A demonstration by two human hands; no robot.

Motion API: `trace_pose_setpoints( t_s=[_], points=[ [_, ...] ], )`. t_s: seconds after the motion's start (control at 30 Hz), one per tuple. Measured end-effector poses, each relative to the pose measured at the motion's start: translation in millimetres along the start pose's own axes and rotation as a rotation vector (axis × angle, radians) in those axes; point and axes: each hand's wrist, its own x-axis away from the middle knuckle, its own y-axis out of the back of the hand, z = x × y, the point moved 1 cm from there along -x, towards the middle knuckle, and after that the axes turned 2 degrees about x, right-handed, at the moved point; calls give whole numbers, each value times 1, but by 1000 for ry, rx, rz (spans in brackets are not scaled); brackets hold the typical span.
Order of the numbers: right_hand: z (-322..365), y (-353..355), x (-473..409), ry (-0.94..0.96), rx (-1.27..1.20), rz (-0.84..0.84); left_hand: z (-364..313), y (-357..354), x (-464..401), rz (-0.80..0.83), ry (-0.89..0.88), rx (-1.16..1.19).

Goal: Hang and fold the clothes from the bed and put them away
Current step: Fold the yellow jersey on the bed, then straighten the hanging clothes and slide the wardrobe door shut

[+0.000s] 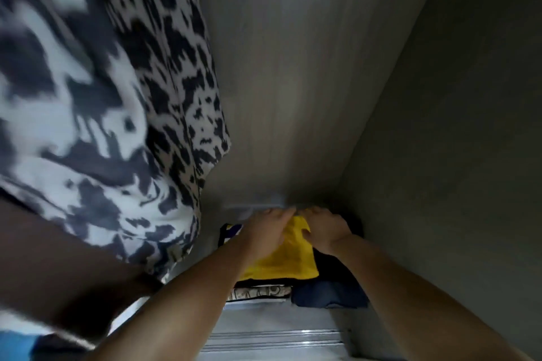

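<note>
I am looking down into a wardrobe. A folded yellow garment (289, 258) lies on top of a stack of folded clothes on the wardrobe floor. My left hand (267, 230) rests on its far left part, fingers reaching to its back edge. My right hand (324, 228) presses on its far right corner, thumb on the yellow cloth. Both hands lie flat with fingers curled over the garment's far end. Under it I see a dark garment and a patterned white one (258, 291). A folded navy garment (328, 294) sits beside the stack on the right.
A black-and-white patterned garment (117, 97) hangs at the left, close to my left arm. The wardrobe back panel (293, 82) and right side wall (454, 126) enclose the space. A metal sliding-door track (272, 337) runs along the front edge.
</note>
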Motion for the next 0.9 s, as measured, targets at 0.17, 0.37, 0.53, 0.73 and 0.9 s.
trace_pose_setpoints(
  t_s=[0.17,0.37,0.53,0.73,0.9],
  points=[
    [-9,98,64,-61,-80,-167,-42,113,14,-119,38,93],
    [-15,170,133,-69,-48,-289,-66,207,59,-167,21,211],
    [6,199,190,-23,-23,-368,-76,241,124,-256,10,203],
    [59,204,247,7,-49,-471,-73,256,204,-344,-15,79],
    [124,197,285,-25,-91,-584,-44,268,284,-415,-43,4]
  ],
)
